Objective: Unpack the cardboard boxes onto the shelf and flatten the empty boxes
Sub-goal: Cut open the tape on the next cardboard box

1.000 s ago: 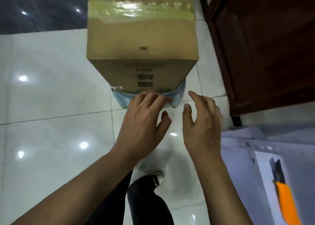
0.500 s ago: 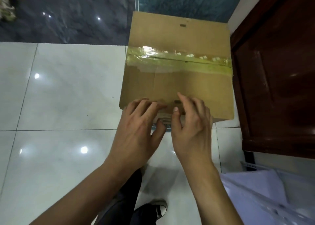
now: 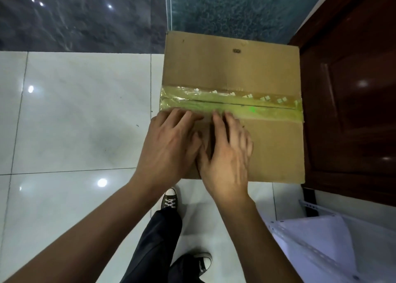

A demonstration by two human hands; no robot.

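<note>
A closed brown cardboard box [image 3: 231, 68] stands on the white tiled floor, seen from above. A strip of yellowish tape [image 3: 257, 105] runs across its top along the seam between the flaps. My left hand [image 3: 169, 145] lies on the near left part of the box top, fingers stretched toward the tape. My right hand [image 3: 227, 154] lies beside it, fingers straight, with the fingertips touching the tape's near edge. Neither hand grips anything.
A dark wooden door [image 3: 351, 90] stands right of the box. A white metal shelf [image 3: 321, 240] shows at the lower right corner. My legs and sneakers [image 3: 170, 199] are below the box. Dark wall tiles [image 3: 81, 15] rise behind.
Both hands have moved from the box's near lower edge up onto its top, reaching the tape. The view has tilted over the box, so its top now faces the camera.
</note>
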